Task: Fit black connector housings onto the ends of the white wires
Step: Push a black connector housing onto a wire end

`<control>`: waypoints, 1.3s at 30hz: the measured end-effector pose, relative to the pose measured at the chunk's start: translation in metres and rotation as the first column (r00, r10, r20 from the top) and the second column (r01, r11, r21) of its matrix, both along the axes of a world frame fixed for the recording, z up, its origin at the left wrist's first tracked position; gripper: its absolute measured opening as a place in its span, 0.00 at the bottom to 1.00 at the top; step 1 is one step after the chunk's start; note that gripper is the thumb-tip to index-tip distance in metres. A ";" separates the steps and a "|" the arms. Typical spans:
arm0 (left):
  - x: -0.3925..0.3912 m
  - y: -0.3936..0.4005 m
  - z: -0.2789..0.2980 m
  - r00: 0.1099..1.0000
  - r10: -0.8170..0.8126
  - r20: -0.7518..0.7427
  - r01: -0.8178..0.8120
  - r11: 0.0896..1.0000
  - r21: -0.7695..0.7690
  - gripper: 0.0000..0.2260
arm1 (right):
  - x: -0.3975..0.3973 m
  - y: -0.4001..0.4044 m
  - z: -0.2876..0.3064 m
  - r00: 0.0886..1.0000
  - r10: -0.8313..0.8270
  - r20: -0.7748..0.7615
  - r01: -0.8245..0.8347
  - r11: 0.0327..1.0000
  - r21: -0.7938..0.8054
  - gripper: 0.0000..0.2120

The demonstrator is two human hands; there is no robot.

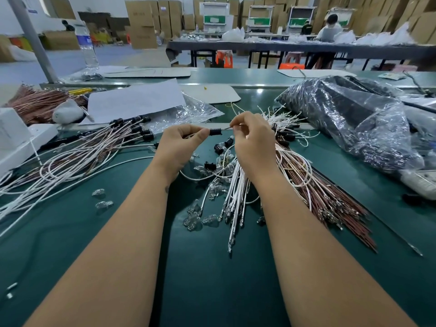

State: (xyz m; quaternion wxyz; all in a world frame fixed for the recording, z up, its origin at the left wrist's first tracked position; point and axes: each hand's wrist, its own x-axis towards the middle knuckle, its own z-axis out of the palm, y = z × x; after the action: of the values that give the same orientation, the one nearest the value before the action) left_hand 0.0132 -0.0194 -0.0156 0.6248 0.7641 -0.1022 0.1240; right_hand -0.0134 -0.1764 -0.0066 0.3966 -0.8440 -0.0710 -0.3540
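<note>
My left hand (181,143) pinches a black connector housing (215,131) between thumb and fingers, held above the green table. My right hand (253,140) pinches the thin end of a wire (227,127) just to the right of the housing's mouth. A white wire trails from under my left hand. Below my right hand lies a bundle of loose white wires (236,192) with metal terminals, beside a bundle of brown wires (316,194). Several loose black housings (220,147) lie on the table between my hands. At left, finished wires with black housings (139,128) are fanned out.
A large clear bag of black parts (349,119) fills the right. Small glass bulbs (195,218) are scattered in the middle. A white box (16,140), sheets of paper (134,100) and copper-coloured wires (40,102) sit at left. A water bottle (87,41) stands far left.
</note>
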 end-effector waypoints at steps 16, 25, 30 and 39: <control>-0.004 -0.004 0.002 0.995 -0.088 0.037 0.086 0.995 0.047 0.07 | -0.003 0.000 -0.001 0.992 0.110 -0.055 -0.114 0.991 -0.074 0.18; -0.004 0.020 0.007 0.971 0.159 0.177 -0.237 0.724 0.648 0.04 | 0.000 0.002 -0.001 0.996 -0.054 -0.072 0.025 0.934 -0.357 0.06; -0.003 0.030 0.006 0.974 0.166 0.156 -0.225 0.802 0.553 0.03 | -0.002 0.011 -0.001 0.995 -0.006 -0.104 -0.034 0.924 -0.381 0.12; -0.001 0.035 0.007 0.942 0.312 0.125 -0.324 0.741 0.588 0.06 | 0.003 0.009 -0.004 0.994 -0.084 -0.066 0.049 0.906 -0.420 0.07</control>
State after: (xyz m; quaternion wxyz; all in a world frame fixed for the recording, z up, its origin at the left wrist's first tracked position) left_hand 0.0122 0.0158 -0.0089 0.3189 0.9271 -0.0101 0.1968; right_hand -0.0106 -0.1674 -0.0105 0.1972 -0.9251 -0.0998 -0.3086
